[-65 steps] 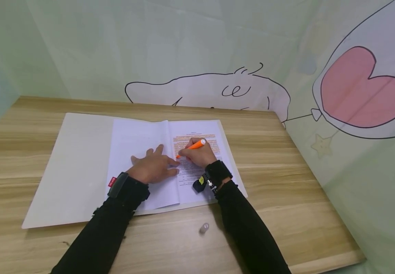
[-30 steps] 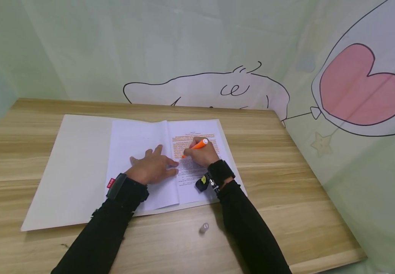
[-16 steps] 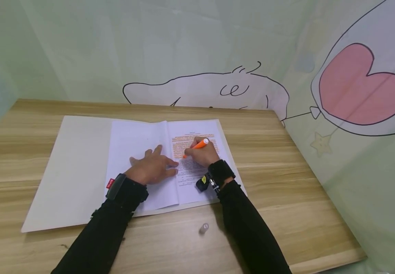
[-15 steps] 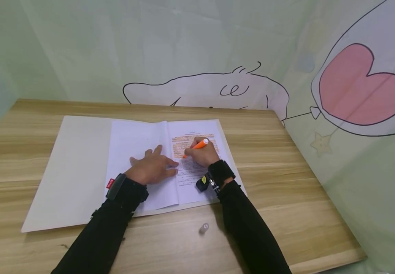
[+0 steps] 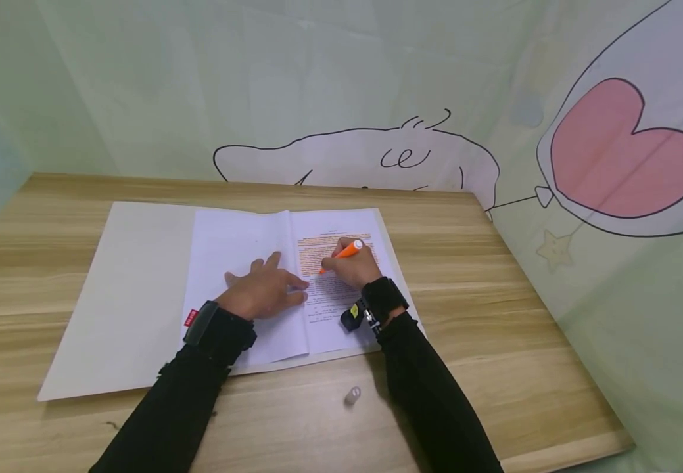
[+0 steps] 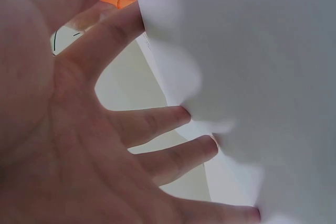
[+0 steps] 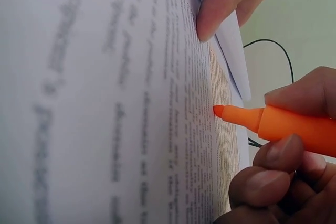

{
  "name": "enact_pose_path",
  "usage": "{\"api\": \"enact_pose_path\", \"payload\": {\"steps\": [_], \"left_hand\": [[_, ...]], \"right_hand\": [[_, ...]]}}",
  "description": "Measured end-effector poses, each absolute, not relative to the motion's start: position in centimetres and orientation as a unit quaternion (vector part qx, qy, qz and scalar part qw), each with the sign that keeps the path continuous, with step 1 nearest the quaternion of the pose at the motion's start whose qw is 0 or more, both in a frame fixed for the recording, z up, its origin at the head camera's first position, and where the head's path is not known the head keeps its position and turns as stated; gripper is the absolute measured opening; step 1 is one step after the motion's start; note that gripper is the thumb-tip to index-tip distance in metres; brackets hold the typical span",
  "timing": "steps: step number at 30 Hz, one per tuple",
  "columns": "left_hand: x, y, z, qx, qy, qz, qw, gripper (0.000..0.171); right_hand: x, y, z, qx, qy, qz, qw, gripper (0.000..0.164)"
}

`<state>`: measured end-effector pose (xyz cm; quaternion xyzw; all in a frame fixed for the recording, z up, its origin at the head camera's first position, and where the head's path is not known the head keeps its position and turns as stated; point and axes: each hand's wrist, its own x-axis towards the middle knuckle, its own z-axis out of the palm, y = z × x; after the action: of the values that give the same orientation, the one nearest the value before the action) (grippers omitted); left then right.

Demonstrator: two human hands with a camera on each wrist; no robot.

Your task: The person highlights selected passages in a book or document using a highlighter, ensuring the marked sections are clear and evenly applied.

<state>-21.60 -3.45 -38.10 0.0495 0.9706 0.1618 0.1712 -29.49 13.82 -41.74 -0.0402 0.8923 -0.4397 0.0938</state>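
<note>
My right hand (image 5: 352, 268) pinches an orange highlighter (image 7: 294, 129) between thumb and fingers. Its orange tip touches the printed page (image 5: 338, 335), at the lower edge of a block of orange-marked lines. The left hand (image 5: 264, 291) lies with spread, straight fingers on the blank left page (image 5: 235, 236), near the fold; its thumb and index fingertip reach the printed page's edge. In the left wrist view, the fingertips (image 6: 181, 114) press on white paper. Both pages lie in an open white folder (image 5: 122, 282).
A small greyish cap (image 5: 352, 395) lies on the wooden table (image 5: 282, 427) in front of the folder. A small red tag (image 5: 190, 318) shows beside the left wrist. A pale green wall with drawings (image 5: 347, 79) stands behind the table.
Along the text line, the highlighter tip has moved to the right with my right hand. The left hand stays in place on the page.
</note>
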Motion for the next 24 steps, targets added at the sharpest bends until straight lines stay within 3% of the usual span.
{"api": "enact_pose_path", "payload": {"steps": [24], "left_hand": [[-21.61, -3.35, -38.19, 0.046, 0.972, 0.160, 0.168, 0.036]], "right_hand": [[-30.03, 14.76, -41.61, -0.036, 0.890, -0.442, 0.107, 0.027]]}}
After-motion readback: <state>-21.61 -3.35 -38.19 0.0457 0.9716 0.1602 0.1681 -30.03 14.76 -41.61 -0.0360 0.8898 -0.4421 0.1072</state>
